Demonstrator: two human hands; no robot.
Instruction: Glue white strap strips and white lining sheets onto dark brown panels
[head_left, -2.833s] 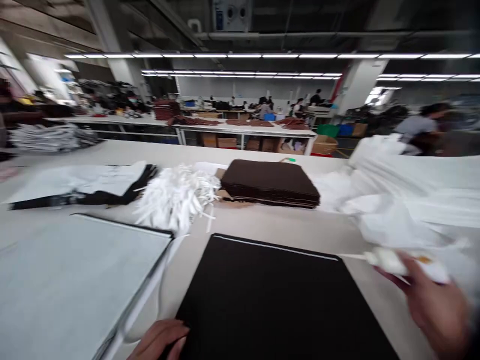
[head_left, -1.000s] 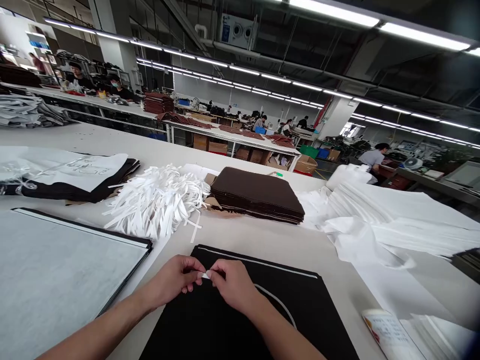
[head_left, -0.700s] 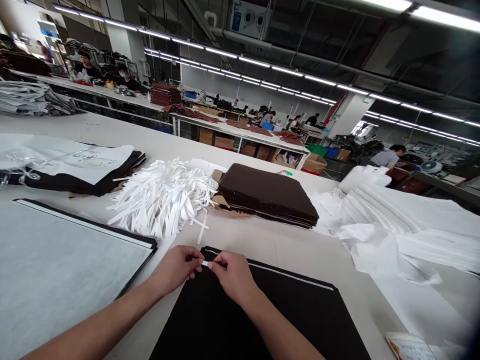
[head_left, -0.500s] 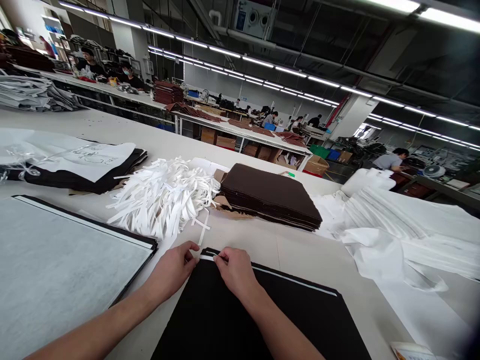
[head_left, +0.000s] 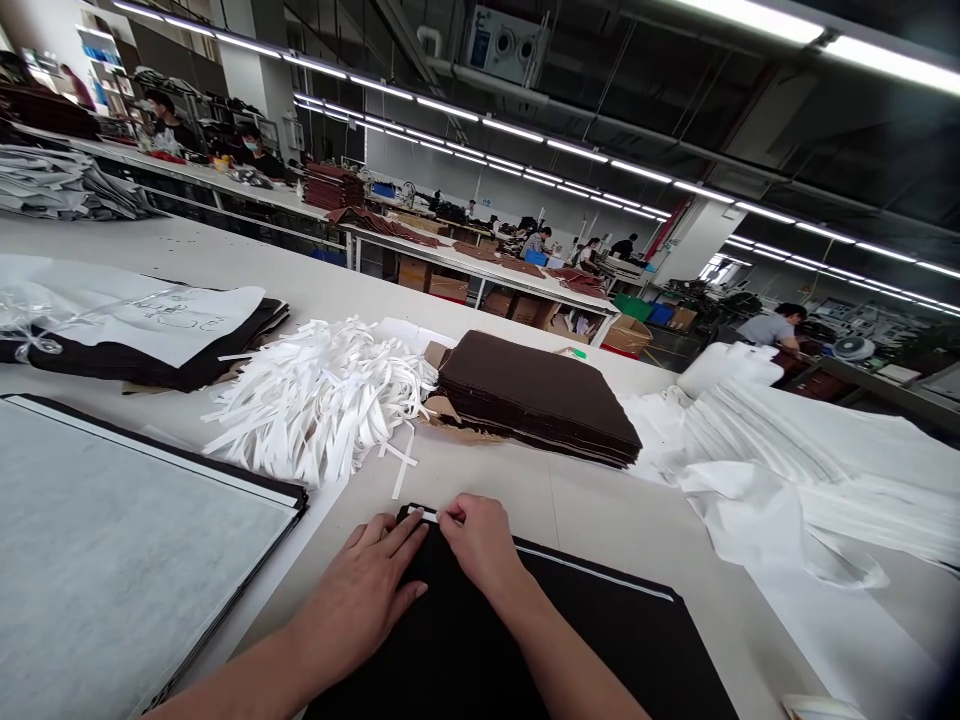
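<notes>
A black sheet (head_left: 585, 650) lies on the table in front of me, with a thin white strip (head_left: 592, 575) running along its far edge. My left hand (head_left: 367, 590) lies flat on the sheet's far left corner, fingers stretched out. Just to its right, my right hand (head_left: 476, 535) pinches the left end of the white strip against the sheet's edge.
A heap of white strips (head_left: 322, 400) and a stack of brown sheets (head_left: 536, 395) lie beyond the black sheet. A grey-topped stack (head_left: 112, 540) sits at left, crumpled white cloth (head_left: 795, 470) at right. Other people work at distant tables.
Both hands moved from the sheet's middle to its far edge with the strip end. My left hand let go and now lies flat; the right still pinches the strip.
</notes>
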